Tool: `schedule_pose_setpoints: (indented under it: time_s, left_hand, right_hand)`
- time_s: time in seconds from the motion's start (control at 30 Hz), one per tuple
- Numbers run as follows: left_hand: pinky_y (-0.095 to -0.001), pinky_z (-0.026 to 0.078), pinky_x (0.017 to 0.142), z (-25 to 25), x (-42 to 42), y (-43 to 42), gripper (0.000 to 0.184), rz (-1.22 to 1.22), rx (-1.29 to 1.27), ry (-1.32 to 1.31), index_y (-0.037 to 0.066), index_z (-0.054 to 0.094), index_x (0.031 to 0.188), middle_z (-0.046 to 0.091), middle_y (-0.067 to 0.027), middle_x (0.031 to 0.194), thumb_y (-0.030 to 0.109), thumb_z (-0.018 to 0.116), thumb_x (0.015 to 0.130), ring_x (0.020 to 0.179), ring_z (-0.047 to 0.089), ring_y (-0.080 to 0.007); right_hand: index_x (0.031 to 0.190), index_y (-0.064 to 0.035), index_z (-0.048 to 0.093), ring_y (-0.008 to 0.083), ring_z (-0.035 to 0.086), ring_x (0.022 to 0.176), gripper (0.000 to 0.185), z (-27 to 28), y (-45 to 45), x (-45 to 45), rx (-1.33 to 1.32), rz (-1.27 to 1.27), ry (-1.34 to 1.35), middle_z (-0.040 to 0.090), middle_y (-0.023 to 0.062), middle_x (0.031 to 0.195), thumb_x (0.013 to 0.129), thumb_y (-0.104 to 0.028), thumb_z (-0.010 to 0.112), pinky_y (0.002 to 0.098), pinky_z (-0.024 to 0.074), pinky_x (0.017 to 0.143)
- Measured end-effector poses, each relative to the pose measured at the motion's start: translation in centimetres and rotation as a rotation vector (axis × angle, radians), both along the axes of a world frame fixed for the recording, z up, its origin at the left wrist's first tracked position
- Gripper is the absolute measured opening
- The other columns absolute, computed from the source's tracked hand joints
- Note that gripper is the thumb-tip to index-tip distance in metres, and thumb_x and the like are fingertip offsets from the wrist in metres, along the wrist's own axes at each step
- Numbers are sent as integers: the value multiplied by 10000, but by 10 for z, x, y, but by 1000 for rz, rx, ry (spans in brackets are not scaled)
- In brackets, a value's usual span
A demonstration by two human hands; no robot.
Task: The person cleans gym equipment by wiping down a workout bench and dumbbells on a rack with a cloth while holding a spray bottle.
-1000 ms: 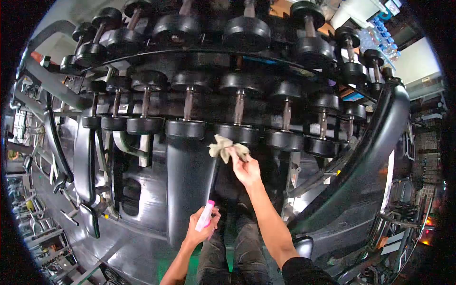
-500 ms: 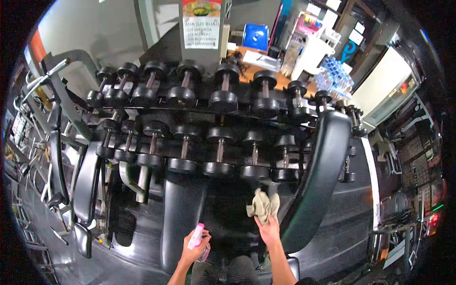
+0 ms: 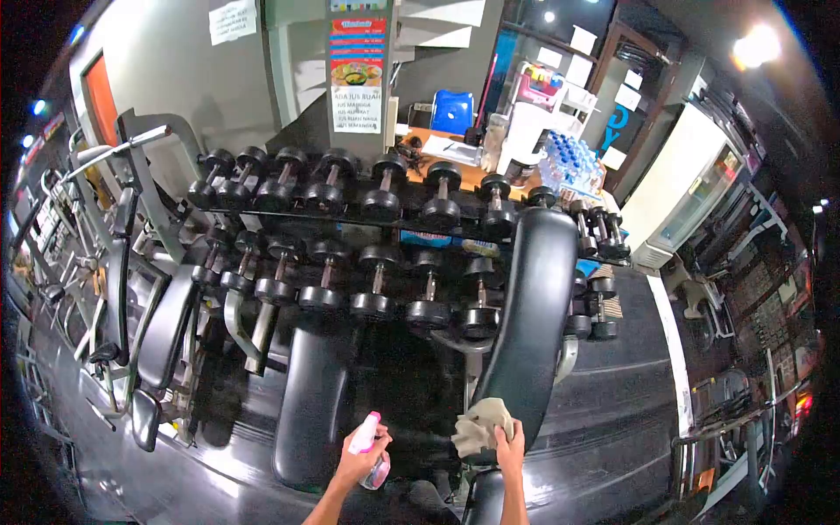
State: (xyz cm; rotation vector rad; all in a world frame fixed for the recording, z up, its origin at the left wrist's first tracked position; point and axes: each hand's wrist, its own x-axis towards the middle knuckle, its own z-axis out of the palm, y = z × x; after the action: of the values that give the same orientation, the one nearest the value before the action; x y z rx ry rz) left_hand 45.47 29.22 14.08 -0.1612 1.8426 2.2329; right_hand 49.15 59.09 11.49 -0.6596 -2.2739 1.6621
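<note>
Low in the middle of the head view, my left hand (image 3: pixel 361 457) is closed around a spray bottle (image 3: pixel 376 472) with a pink and white top. To its right my right hand (image 3: pixel 510 443) grips a beige cloth (image 3: pixel 482 426) by its right edge, and the rest of the cloth hangs loosely to the left. The cloth overlaps the lower part of a tilted black padded backrest (image 3: pixel 531 297) in view; whether it touches the pad I cannot tell. Below the right forearm lies the bench's black seat pad (image 3: pixel 485 499).
A two-tier rack of black dumbbells (image 3: pixel 381 197) stretches across in front. Another black bench pad (image 3: pixel 311 402) stands left of centre. Weight machines (image 3: pixel 131 210) are at the left. Behind the rack is a desk (image 3: pixel 472 175) with bottled water (image 3: pixel 569 162); a fridge (image 3: pixel 687 188) stands right.
The view has tilted up and shifted right. My right hand has moved the cloth, now more spread out, to the front of the backrest. My left hand still holds the spray bottle.
</note>
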Motion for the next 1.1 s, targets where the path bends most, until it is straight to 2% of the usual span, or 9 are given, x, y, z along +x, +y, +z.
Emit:
schedule_pose_setpoints:
  time_s: [0.07,0.17,0.3,0.63,0.77,0.87,0.97,1.0,1.1]
  left_hand:
    - [-280,512,519,2,11,4,188,-40,19,14,-22,546,1028,619,-118,832,-22,591,844,554,606,-143]
    - [-281,505,504,4,22,4,227,-48,50,-15,-28,537,1065,620,-125,840,-24,596,846,541,608,-154]
    - [-260,490,507,12,20,9,178,-2,54,22,-18,566,1036,630,-109,865,-2,598,862,544,584,-113]
    - [-242,466,514,30,-62,22,219,17,-16,83,5,562,1054,588,-29,838,-27,597,840,547,554,-72]
    - [-250,479,542,47,-114,26,334,10,-20,65,27,540,1110,583,-21,834,-14,656,799,562,559,-66]
    - [-245,477,575,49,-151,24,371,1,-42,197,44,532,1104,572,-9,855,-17,680,769,614,567,-64]
    - [-235,470,586,51,-187,22,378,-31,9,164,57,514,1110,565,0,798,-23,669,775,614,557,-60]
    - [-229,457,587,53,-198,20,374,-53,31,152,62,500,1115,555,9,724,-26,655,786,611,546,-56]
    - [-227,445,577,51,-234,14,352,-156,-115,160,59,503,1107,541,16,664,-25,643,796,608,540,-54]
  right_hand:
    - [1077,-23,528,100,528,867,255,1,3,13,-251,-3,23,573,30,939,854,-102,620,247,436,775]
    - [1104,-12,526,115,555,913,308,31,-9,20,-380,12,159,596,52,960,840,-107,654,262,439,812]
    - [1087,-2,562,103,538,899,257,56,-8,11,-61,88,114,598,33,958,839,-40,617,246,433,804]
    - [1142,-29,502,138,546,966,362,72,2,-73,-139,53,211,578,35,1032,819,-62,663,274,428,855]
    - [1133,-31,499,134,556,933,410,64,8,-121,-359,29,217,581,42,1028,781,-66,707,285,439,862]
    - [1082,3,564,162,574,936,323,94,7,-152,-72,123,142,608,50,991,775,23,661,287,435,854]
    - [1018,-3,615,183,590,919,328,108,16,-181,473,185,319,616,76,994,704,65,678,279,456,819]
    - [1027,-22,608,193,611,893,401,106,17,-192,514,91,397,627,97,945,654,119,650,284,489,724]
    - [1021,-4,595,191,606,920,311,107,21,-220,373,-156,573,634,97,963,719,71,619,291,475,820]
